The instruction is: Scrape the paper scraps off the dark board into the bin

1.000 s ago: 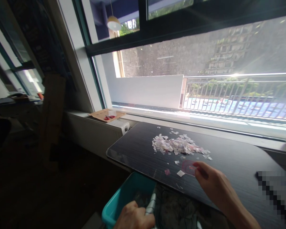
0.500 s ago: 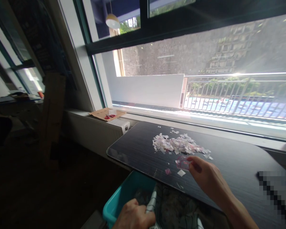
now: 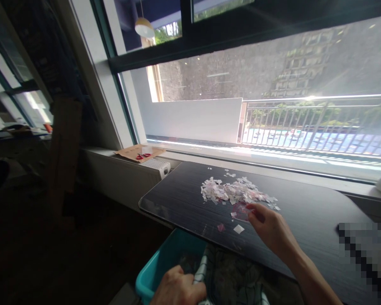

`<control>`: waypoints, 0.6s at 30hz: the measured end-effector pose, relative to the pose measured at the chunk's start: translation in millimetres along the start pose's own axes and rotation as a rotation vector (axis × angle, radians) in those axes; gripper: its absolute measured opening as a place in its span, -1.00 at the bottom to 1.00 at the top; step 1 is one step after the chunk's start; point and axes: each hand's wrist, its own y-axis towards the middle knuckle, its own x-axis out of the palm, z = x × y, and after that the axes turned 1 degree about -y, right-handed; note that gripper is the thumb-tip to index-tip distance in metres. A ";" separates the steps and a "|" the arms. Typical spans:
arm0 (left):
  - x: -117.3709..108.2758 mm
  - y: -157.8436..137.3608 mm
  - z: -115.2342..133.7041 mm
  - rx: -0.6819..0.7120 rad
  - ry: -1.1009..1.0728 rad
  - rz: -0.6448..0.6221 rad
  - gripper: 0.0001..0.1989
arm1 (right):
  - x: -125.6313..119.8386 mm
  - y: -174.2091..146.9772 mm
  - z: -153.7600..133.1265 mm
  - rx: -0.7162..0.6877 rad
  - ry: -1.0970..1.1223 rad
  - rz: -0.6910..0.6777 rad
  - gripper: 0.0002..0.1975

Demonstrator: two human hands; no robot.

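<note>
Right hand (image 3: 271,228) reaches forward over the dark wood-grain tabletop (image 3: 305,212), thumb and forefinger pressed together in a grip on a small translucent pink card-like scraper (image 3: 241,210), its edge down on or just above the surface. Directly beyond the grip, touching or nearly touching the scraper's far edge, lies the heap of small white and pale pink paper scraps (image 3: 235,192). Short of the grip, toward the near tabletop edge, two loose bits sit apart from the heap: a small pink scrap (image 3: 221,227) and a small white square scrap (image 3: 238,229). A few more strays lie beyond the heap, near the window. Left hand (image 3: 179,290) is low, below the tabletop edge, fingers closed on a fold of striped cloth (image 3: 200,275) at the rim of a teal plastic bin (image 3: 165,264) that stands under and just left of the grip. Judged from the layout: most scraps are gathered into one heap, none visibly in the bin; the strays and the heap itself remain on the tabletop. Hard to make out: bin contents are dark; the scraper's exact form is blurred; the left hand is cut off by the frame's bottom; a pixelated patch hides the right tabletop end.
</note>
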 end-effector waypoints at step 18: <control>36.7 -0.3 -4.3 0.009 0.055 0.149 -0.72 | -17.8 -26.7 22.6 -0.004 0.060 -0.060 -0.68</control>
